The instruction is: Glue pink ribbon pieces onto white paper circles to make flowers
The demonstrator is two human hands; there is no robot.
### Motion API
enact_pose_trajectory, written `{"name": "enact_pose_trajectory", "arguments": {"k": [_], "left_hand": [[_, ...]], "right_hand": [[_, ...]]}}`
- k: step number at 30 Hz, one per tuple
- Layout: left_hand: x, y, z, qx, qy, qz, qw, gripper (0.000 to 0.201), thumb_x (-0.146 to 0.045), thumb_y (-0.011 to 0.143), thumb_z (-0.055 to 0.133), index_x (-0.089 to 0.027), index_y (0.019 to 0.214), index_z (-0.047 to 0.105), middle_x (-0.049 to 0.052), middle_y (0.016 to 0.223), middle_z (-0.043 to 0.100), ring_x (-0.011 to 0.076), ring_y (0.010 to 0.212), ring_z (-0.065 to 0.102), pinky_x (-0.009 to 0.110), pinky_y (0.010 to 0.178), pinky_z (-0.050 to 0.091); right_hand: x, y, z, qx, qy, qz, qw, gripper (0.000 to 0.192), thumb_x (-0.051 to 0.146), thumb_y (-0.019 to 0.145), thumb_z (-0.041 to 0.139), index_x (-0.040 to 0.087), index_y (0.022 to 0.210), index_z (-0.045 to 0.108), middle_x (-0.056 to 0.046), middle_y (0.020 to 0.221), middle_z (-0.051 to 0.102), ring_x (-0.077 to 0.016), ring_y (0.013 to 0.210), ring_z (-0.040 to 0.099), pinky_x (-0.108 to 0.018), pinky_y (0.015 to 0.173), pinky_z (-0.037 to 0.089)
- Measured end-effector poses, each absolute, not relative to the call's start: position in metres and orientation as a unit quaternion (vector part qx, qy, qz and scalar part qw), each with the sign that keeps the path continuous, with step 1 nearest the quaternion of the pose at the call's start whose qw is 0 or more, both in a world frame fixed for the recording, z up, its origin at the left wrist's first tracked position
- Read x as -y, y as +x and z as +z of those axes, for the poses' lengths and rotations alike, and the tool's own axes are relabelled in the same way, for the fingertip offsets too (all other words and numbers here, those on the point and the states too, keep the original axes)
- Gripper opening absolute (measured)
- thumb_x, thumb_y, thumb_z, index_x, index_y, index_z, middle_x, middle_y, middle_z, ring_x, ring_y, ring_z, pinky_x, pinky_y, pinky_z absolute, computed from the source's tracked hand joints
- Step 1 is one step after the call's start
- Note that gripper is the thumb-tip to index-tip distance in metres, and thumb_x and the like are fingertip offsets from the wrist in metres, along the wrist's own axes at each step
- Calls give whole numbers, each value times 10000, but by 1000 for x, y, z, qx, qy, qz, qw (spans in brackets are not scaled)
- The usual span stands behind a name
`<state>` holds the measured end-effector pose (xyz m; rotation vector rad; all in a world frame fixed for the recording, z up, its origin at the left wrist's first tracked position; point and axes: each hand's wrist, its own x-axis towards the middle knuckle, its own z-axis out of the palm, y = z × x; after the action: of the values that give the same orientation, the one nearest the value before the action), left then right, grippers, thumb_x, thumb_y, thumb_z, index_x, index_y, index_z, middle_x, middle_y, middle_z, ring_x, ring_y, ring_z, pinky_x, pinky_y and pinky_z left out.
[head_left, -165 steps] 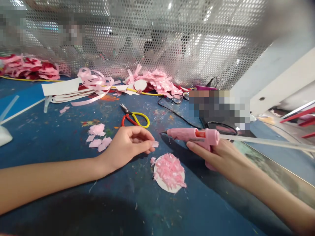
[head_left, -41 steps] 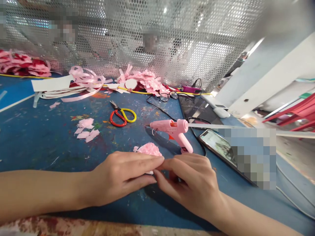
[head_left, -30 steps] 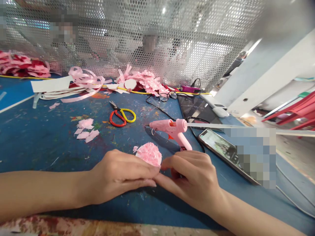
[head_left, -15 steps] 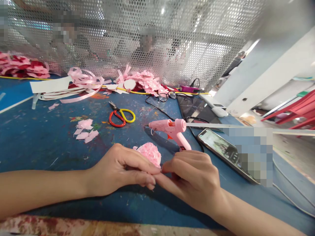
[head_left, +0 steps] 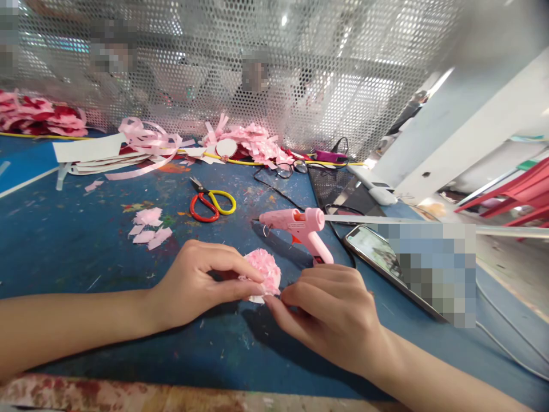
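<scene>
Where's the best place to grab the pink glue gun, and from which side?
Take the glue gun by its handle, coming from the near right. It stands with the handle angled down toward the right hand and the nozzle pointing left, so that side likely keeps fingers off the tip.

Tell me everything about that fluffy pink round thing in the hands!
The fluffy pink disc is a round white card base covered with many small pale pink petal-like scraps, which look like paper or ribbon. A sliver of the white base shows at its lower edge. It is tilted up off the blue table, its pink face turned toward the camera. The left hand pinches it from the left side, and the right hand touches its lower right edge with its fingertips. The pink glue gun stands just behind it, apart.
</scene>
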<state>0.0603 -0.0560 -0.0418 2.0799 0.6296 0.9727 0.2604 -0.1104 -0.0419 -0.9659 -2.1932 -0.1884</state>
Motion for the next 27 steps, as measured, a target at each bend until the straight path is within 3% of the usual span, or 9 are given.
{"name": "enact_pose_trajectory", "arguments": {"k": [3, 7, 10, 12, 15, 23, 27], "left_hand": [[50, 60, -42, -251, 814, 381, 358, 202, -363, 789, 703, -190, 687, 725, -15, 613, 689, 93, 537, 595, 180, 518, 448], [42, 60, -44, -275, 825, 371, 325, 428, -409, 919, 508, -153, 620, 676, -31, 509, 565, 68, 480, 515, 172, 480, 382], [39, 61, -44, -283, 835, 357, 309, 334, -321, 940, 490, -164, 730, 698, -37, 579, 576, 70, 551, 541, 167, 528, 396], [39, 62, -45, -277, 842, 345, 309, 201, -254, 920, 531, -199, 856, 713, -18, 761, 656, 89, 704, 601, 176, 629, 446], [38, 63, -47, -257, 847, 344, 314, 166, -179, 892, 566, -234, 950, 712, 4, 978, 684, 118, 910, 619, 232, 828, 475], [37, 63, -49, -287, 839, 322, 332, 274, -142, 933, 401, -204, 1009, 657, 15, 1100, 683, 146, 1070, 601, 276, 938, 454], [38, 64, -47, -318, 818, 329, 349, 235, -178, 937, 402, -192, 1004, 627, 7, 1021, 675, 131, 970, 616, 245, 882, 462]], "right_hand": [[110, 261, -42, 853, -372, -76, 357, 298, 188, 844, 589, 178, 552, 529, 48, 451, 482, -66, 402, 372, -247, 443, 274], [110, 261, -42, 857, -372, -81, 348, 304, 174, 836, 592, 175, 540, 520, 47, 452, 470, -69, 406, 367, -261, 445, 262], [111, 261, -43, 858, -370, -82, 345, 316, 172, 845, 576, 179, 537, 506, 53, 451, 451, -70, 406, 362, -265, 448, 258], [111, 261, -43, 861, -369, -80, 342, 317, 166, 855, 560, 180, 544, 502, 57, 453, 446, -69, 405, 358, -262, 451, 261], [111, 261, -42, 863, -367, -77, 338, 314, 159, 860, 550, 179, 551, 502, 58, 458, 448, -69, 406, 356, -260, 452, 266], [110, 260, -42, 867, -361, -73, 336, 321, 150, 859, 550, 178, 545, 494, 62, 455, 418, -67, 414, 345, -264, 455, 254], [109, 264, -39, 872, -356, -56, 331, 332, 167, 882, 542, 169, 551, 509, 50, 456, 433, -71, 413, 359, -271, 454, 255]]}}
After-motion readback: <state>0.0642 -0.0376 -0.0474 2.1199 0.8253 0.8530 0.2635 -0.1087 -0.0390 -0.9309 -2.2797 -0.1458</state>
